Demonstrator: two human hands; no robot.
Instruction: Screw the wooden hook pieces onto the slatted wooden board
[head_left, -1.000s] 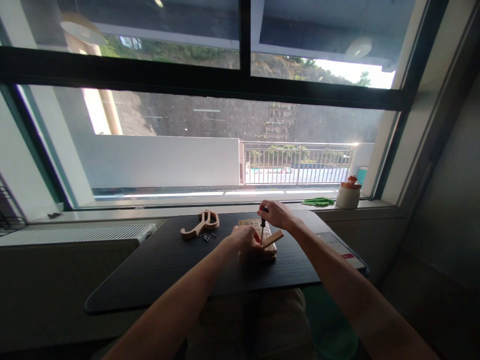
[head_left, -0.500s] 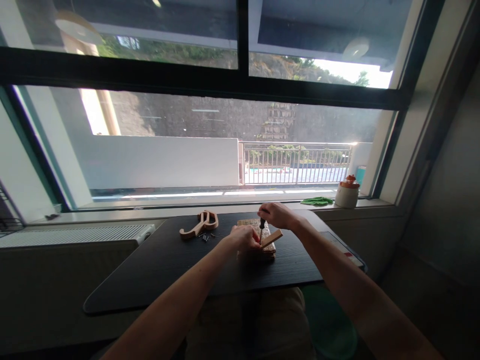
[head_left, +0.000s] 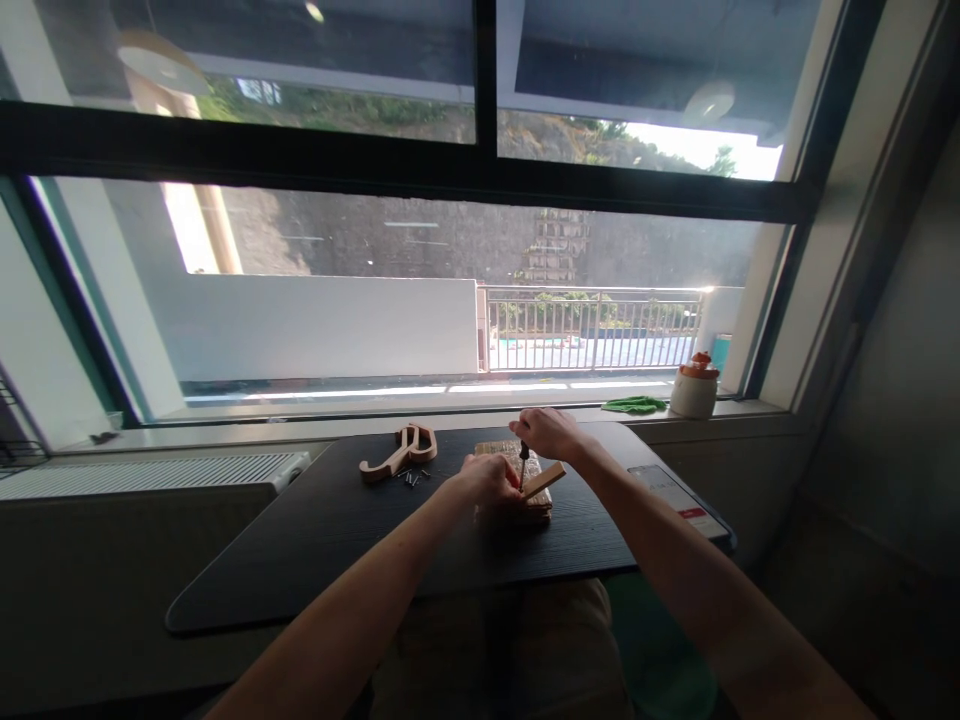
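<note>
My right hand (head_left: pixel 551 434) is closed around the handle of a screwdriver (head_left: pixel 523 455), which stands nearly upright with its tip pointing down. Below it, my left hand (head_left: pixel 493 478) pinches a wooden piece (head_left: pixel 544 481) near the screwdriver's tip; the piece slants up to the right. Both rest over a stack of corrugated cardboard (head_left: pixel 538 512) on the dark table. Whether a screw sits under the tip is too small to make out. To the left lies a curved wooden bracket (head_left: pixel 405 452), with several loose screws (head_left: pixel 411 478) beside it.
The black table (head_left: pixel 315 560) stands against the window sill. A flat, pale printed item (head_left: pixel 679 500) lies at its right edge. On the sill are a green cloth (head_left: pixel 634 404) and a white pot with an orange lid (head_left: pixel 694 388). A radiator (head_left: pixel 150 475) is at the left.
My right hand has shifted slightly left and turned on the screwdriver's handle. My left hand and the wooden piece keep nearly the same place.
</note>
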